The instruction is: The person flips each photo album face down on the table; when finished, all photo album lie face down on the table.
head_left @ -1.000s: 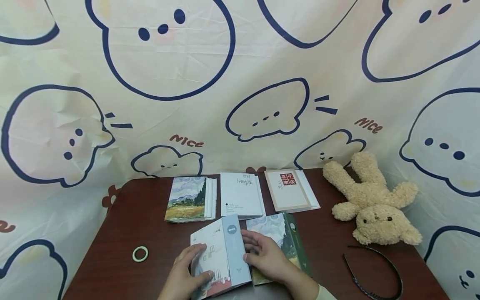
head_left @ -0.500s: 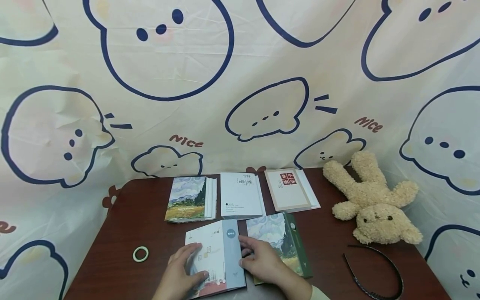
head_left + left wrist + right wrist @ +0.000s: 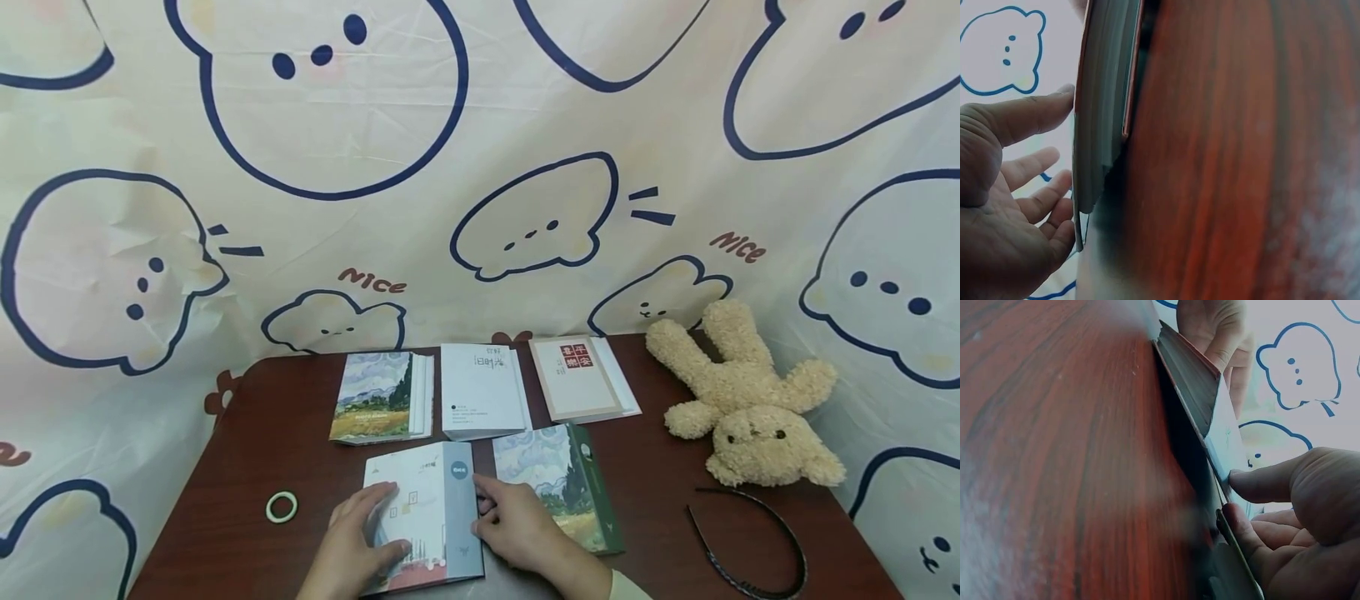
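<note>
A book (image 3: 412, 517) with a pale illustrated cover and a blue-grey spine strip lies near the table's front edge. My left hand (image 3: 352, 533) rests on its left part, thumb and fingers spread over the cover. The left wrist view shows fingertips of the left hand (image 3: 1022, 206) against the cover, with page edges (image 3: 1107, 94) beyond. My right hand (image 3: 517, 521) touches the spine side with thumb and index finger. The right wrist view has the thumb of that hand (image 3: 1310, 512) at the book's edge. Just right of it lies a green-spined landscape book (image 3: 562, 492).
Along the back stand a landscape-covered book (image 3: 373, 396), a white book (image 3: 480, 392) and a beige book (image 3: 577, 379). A teddy bear (image 3: 738, 400) lies at the right, a black headband (image 3: 795, 533) before it. A pale green ring (image 3: 281, 507) lies at the left.
The pale book has slid left, away from the green-spined book, and now lies flatter and straighter. Both hands have moved left with it. The other objects have stayed put.
</note>
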`<act>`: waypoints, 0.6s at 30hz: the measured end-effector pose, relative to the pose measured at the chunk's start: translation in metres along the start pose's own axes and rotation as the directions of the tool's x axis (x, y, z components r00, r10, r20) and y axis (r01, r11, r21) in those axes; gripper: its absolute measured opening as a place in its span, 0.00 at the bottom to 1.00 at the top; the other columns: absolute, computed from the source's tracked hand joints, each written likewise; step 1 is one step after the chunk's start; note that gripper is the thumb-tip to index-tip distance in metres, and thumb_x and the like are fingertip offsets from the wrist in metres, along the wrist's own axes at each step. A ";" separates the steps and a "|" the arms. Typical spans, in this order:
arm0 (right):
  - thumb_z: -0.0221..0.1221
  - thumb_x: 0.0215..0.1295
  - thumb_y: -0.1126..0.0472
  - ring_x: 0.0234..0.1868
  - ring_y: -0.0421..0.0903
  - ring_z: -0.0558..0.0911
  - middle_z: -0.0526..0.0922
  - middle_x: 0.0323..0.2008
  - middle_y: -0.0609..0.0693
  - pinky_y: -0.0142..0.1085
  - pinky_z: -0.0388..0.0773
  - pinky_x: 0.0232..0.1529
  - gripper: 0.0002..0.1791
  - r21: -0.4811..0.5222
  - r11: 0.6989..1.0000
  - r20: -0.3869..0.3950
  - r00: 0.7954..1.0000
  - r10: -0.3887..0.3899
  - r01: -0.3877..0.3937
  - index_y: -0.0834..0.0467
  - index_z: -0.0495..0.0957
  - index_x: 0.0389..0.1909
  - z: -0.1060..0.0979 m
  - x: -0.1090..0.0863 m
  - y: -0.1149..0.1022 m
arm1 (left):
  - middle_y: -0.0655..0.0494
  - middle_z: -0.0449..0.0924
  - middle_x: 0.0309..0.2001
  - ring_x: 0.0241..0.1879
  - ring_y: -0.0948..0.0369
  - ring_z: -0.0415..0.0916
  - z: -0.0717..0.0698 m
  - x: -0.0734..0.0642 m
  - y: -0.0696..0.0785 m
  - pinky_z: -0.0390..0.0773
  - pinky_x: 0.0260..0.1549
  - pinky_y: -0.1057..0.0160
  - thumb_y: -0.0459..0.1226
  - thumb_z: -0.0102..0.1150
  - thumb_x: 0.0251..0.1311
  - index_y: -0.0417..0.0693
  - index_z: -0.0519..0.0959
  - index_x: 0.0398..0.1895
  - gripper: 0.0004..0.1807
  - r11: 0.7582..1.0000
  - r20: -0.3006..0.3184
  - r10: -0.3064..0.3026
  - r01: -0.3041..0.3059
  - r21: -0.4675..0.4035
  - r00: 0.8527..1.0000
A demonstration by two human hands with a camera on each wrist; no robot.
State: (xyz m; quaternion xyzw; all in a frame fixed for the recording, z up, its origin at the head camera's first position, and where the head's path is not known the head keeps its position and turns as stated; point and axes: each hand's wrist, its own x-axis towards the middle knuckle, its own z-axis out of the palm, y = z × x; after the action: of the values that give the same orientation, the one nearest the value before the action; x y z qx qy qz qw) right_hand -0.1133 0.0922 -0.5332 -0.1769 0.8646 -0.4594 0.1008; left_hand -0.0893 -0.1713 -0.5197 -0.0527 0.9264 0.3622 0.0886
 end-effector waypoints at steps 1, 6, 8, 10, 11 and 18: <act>0.68 0.60 0.67 0.36 0.29 0.78 0.86 0.43 0.45 0.28 0.80 0.38 0.34 -0.004 1.000 0.000 1.000 -0.002 0.002 0.69 0.73 0.68 0.000 0.000 0.000 | 0.40 0.72 0.69 0.69 0.35 0.60 0.000 0.000 0.000 0.66 0.61 0.26 0.43 0.87 0.39 0.50 0.79 0.66 0.45 1.000 -0.002 0.002 -0.002 0.000 1.000; 0.69 0.61 0.65 0.38 0.29 0.82 0.88 0.44 0.48 0.27 0.82 0.39 0.33 -0.026 1.000 0.008 1.000 -0.005 0.005 0.68 0.75 0.68 -0.001 0.001 0.003 | 0.40 0.72 0.69 0.68 0.36 0.61 -0.001 0.000 0.000 0.67 0.61 0.27 0.43 0.87 0.39 0.51 0.79 0.66 0.45 1.000 -0.007 0.011 -0.011 0.000 1.000; 0.69 0.61 0.64 0.39 0.30 0.83 0.89 0.45 0.49 0.27 0.82 0.40 0.33 -0.026 1.000 0.018 1.000 0.001 0.000 0.67 0.75 0.67 -0.002 0.002 0.003 | 0.40 0.72 0.69 0.68 0.36 0.61 -0.002 0.000 0.001 0.67 0.61 0.27 0.44 0.87 0.39 0.50 0.78 0.67 0.46 1.000 -0.002 0.008 -0.008 -0.001 1.000; 0.69 0.62 0.63 0.40 0.30 0.84 0.89 0.46 0.49 0.28 0.83 0.41 0.32 -0.022 1.000 0.026 1.000 0.007 -0.006 0.67 0.75 0.68 -0.002 0.002 0.004 | 0.40 0.72 0.69 0.69 0.36 0.61 -0.003 0.000 0.002 0.66 0.60 0.27 0.44 0.87 0.39 0.50 0.78 0.68 0.46 1.000 0.006 0.002 -0.002 -0.002 1.000; 0.69 0.62 0.62 0.41 0.31 0.85 0.89 0.47 0.50 0.28 0.83 0.41 0.32 -0.022 1.000 0.028 1.000 0.008 -0.007 0.67 0.75 0.68 -0.002 0.001 0.004 | 0.40 0.72 0.69 0.69 0.36 0.61 -0.003 0.000 0.002 0.66 0.61 0.26 0.45 0.87 0.40 0.50 0.78 0.68 0.46 1.000 0.010 0.000 0.000 -0.004 1.000; 0.69 0.63 0.62 0.45 0.34 0.86 0.87 0.56 0.53 0.28 0.82 0.44 0.33 -0.003 1.000 0.027 1.000 -0.006 0.006 0.68 0.74 0.68 -0.004 -0.002 0.004 | 0.41 0.73 0.69 0.69 0.37 0.63 -0.005 -0.001 0.002 0.66 0.63 0.30 0.44 0.85 0.44 0.50 0.77 0.69 0.44 0.999 -0.011 0.039 -0.039 -0.006 0.999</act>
State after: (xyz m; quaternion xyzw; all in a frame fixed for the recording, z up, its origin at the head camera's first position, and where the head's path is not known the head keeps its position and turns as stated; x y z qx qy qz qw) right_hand -0.1134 0.0979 -0.5349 -0.1858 0.8632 -0.4561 0.1109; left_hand -0.0899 -0.1733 -0.5143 -0.0369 0.9266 0.3662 0.0766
